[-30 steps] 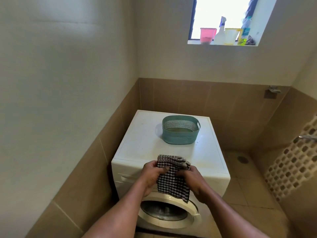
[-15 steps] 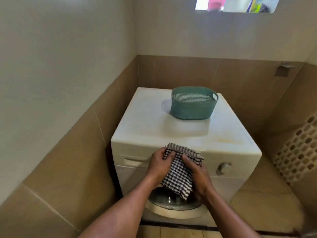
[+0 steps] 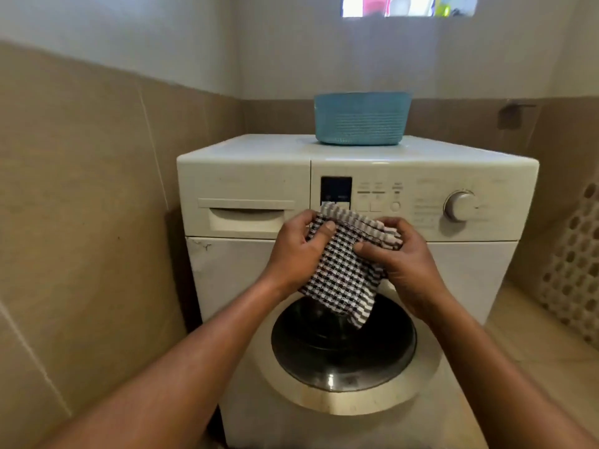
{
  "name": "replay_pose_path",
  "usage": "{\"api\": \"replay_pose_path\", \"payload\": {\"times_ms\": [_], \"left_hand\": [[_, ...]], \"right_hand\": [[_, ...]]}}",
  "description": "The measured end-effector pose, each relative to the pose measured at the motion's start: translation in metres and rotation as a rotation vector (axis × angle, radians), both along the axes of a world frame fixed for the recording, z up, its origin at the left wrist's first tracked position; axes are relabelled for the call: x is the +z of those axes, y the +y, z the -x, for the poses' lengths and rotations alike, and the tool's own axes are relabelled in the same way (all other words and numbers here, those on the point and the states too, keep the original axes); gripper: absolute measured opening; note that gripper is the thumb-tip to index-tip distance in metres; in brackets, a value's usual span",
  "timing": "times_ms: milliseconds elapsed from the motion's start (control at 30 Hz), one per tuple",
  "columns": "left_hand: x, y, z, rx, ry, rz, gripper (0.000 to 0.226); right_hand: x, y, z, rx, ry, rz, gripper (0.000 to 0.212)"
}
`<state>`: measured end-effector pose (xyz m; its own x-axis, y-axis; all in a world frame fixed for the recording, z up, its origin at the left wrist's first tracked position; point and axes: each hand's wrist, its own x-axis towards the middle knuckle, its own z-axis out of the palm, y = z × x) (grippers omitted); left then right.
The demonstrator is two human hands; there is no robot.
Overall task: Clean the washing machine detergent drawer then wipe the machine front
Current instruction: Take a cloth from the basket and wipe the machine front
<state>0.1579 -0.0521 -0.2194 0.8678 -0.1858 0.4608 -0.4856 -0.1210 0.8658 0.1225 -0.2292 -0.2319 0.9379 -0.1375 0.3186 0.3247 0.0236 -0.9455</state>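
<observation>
- Head view: your left hand (image 3: 293, 251) and right hand (image 3: 402, 264) each pinch the top of a folded checked cloth (image 3: 343, 270) between thumb and curled fingers, in front of the washing machine (image 3: 233, 273).
- The detergent drawer (image 3: 246, 218) sits shut at the machine's upper left. It lies up and left of your left hand, the nearer one. Its long axis runs level, side to side, with a recessed grip along it.
- The cloth is limp, coarse-woven fabric hanging over the round dark glass door (image 3: 343, 351).
- The machine is smooth white, scuffed under the drawer. A ribbed blue basket (image 3: 361, 123) stands on top.
</observation>
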Motion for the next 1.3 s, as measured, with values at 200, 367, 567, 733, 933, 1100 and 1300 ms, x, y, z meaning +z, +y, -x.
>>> {"api": "replay_pose_path", "payload": {"times_ms": [200, 367, 567, 733, 933, 1100, 1300], "left_hand": [[-0.021, 0.020, 0.004, 0.128, -0.094, 0.073, 0.015], [0.035, 0.044, -0.020, 0.302, -0.233, 0.104, 0.013], [0.063, 0.049, -0.051, 0.518, -0.285, -0.015, 0.011], [0.053, 0.061, -0.047, 0.613, -0.375, -0.285, 0.028], [0.049, 0.106, -0.053, 0.816, -0.546, -0.493, 0.044], [0.050, 0.148, -0.068, 0.656, -0.459, -0.458, 0.057], [0.061, 0.156, -0.069, 0.669, -0.347, -0.173, 0.039]], "right_hand": [[-0.001, 0.040, 0.005, -0.335, -0.282, 0.415, 0.056], [0.061, 0.075, -0.018, -0.604, -0.572, 0.600, 0.053], [0.030, 0.122, -0.057, -0.776, -0.746, 1.079, 0.063], [-0.009, 0.126, -0.079, -0.682, -0.558, 1.059, 0.089], [0.023, 0.153, -0.092, -0.796, -0.509, 1.316, 0.095], [0.030, 0.201, -0.109, -0.722, -0.637, 1.443, 0.093], [0.037, 0.257, -0.120, -0.576, -0.652, 1.551, 0.088]]}}
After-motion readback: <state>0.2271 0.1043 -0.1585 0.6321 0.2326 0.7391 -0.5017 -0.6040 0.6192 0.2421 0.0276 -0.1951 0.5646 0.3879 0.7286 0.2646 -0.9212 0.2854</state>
